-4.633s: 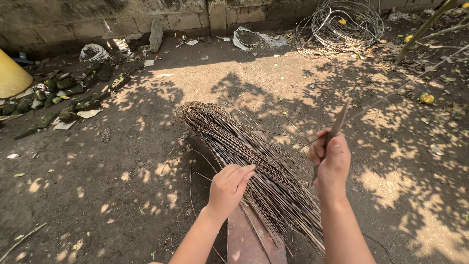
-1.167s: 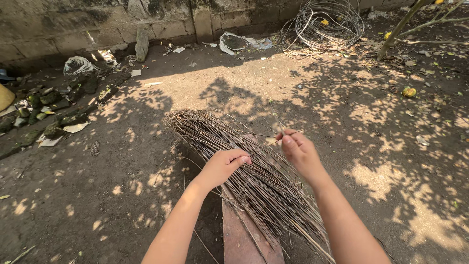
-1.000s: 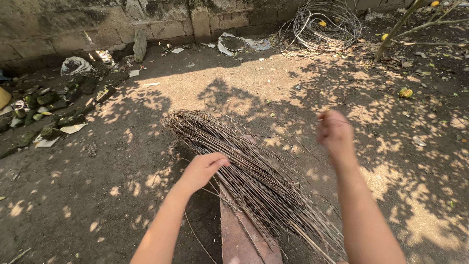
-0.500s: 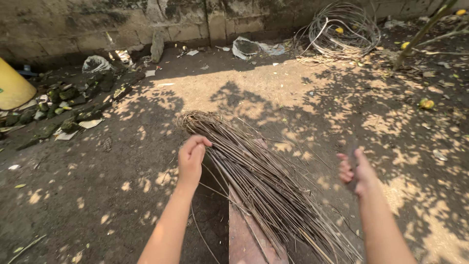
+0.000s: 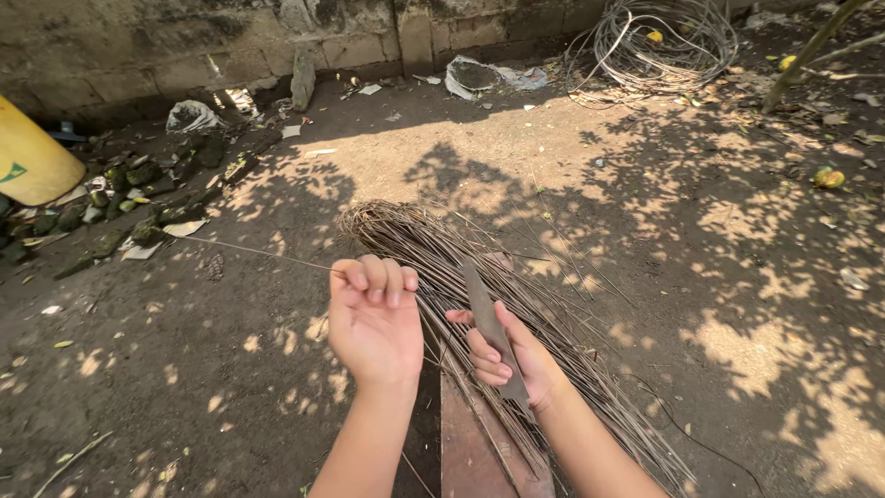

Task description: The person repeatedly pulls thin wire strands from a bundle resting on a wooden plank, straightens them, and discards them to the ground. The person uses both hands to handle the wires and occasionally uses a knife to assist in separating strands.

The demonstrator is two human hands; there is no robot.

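A long bundle of thin brown sticks (image 5: pixel 433 244) lies on the dirt, running from the centre toward the lower right over a reddish wooden plank (image 5: pixel 475 452). My left hand (image 5: pixel 373 318) is closed around one thin stick (image 5: pixel 267 255) that juts out to the left. My right hand (image 5: pixel 507 355) grips a dull grey knife (image 5: pixel 479 304), its blade pointing up over the bundle next to the left hand.
A yellow container (image 5: pixel 32 161) stands at the left edge by dark rubble (image 5: pixel 138 198). A stone wall (image 5: pixel 184 46) runs along the back, with a coil of wire (image 5: pixel 664 41) at the right. Litter and fallen fruit (image 5: pixel 828 177) dot the shaded dirt.
My left hand has lifted off the bundle and closed on a single stick. My right hand came back in from the right and now holds the knife over the bundle.
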